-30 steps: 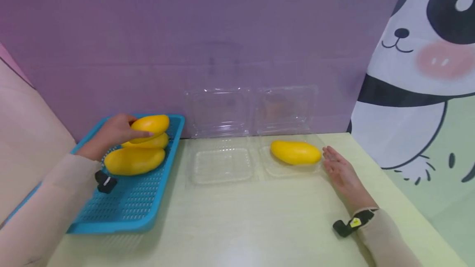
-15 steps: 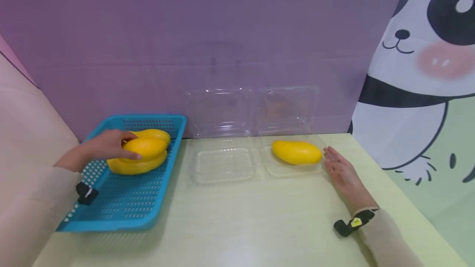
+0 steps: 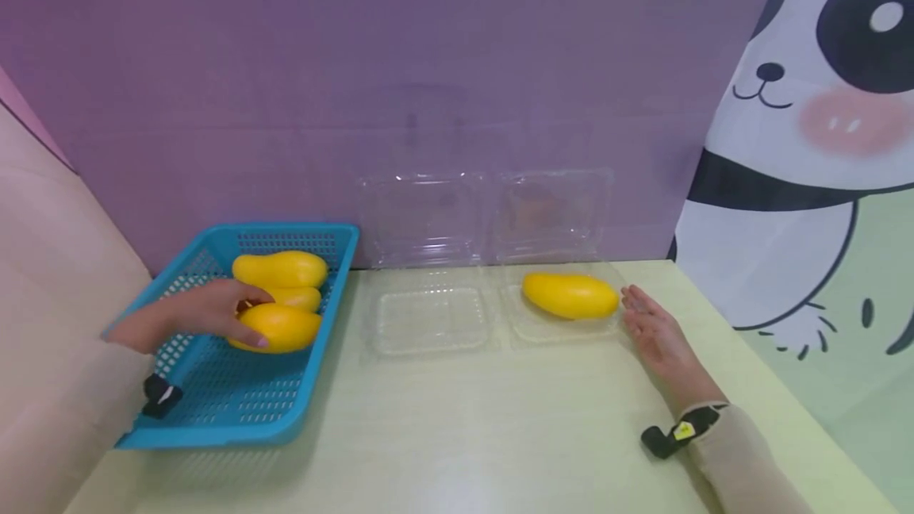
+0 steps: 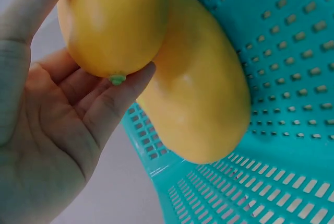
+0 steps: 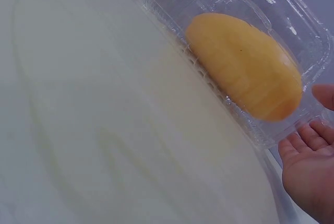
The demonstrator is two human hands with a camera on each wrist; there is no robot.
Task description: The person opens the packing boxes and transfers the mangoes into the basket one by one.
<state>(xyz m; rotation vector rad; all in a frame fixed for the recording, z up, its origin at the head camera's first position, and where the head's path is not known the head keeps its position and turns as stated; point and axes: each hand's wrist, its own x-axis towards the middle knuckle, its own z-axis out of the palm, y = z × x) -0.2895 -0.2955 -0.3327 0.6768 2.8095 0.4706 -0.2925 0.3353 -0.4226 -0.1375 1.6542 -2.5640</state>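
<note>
My left hand (image 3: 217, 309) grips a yellow papaya (image 3: 289, 329) between thumb and fingers at the front of the fruit in the blue basket (image 3: 314, 387). In the left wrist view, a green stem nub (image 4: 117, 79) shows at the held papaya's end, and another papaya (image 4: 203, 88) lies against it. Behind the held one in the head view are two more, a rear papaya (image 3: 282, 270) and a partly hidden papaya (image 3: 303, 297). My right hand (image 3: 660, 339) is at the right edge of a clear clamshell box (image 3: 528, 331), fingers extended beside a papaya (image 5: 245, 65) lying in it.
Left of that box stands a second clear clamshell box (image 3: 428, 324), its lid (image 3: 428, 216) raised against the purple backdrop (image 3: 443, 38). The pale table (image 3: 457, 435) runs in front of both. A panda picture (image 3: 785, 141) covers the right wall.
My left hand has brought the held papaya from the back of the fruit group forward, over the others, to the front, lower in the basket. My right hand has stayed in place.
</note>
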